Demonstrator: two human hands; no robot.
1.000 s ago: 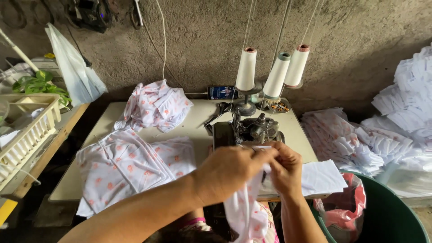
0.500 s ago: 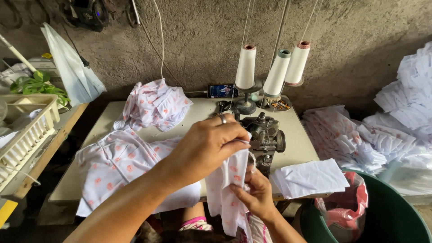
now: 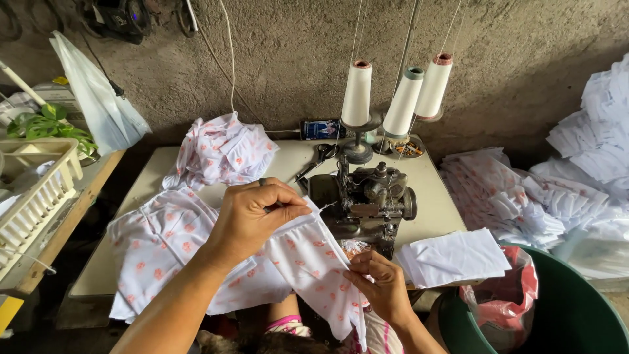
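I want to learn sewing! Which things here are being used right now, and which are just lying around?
In use:
left hand
right hand
white cloth with pink spots
sewing machine
thread cones

Lying about:
scissors
plain white pieces
green tub
white basket

The cloth (image 3: 314, 255) in my hands is soft, matt cotton (white, printed with pink). The sewing machine (image 3: 367, 200) is dull, worn metal; the table (image 3: 429, 190) smooth; the wall (image 3: 288, 59) rough plaster.
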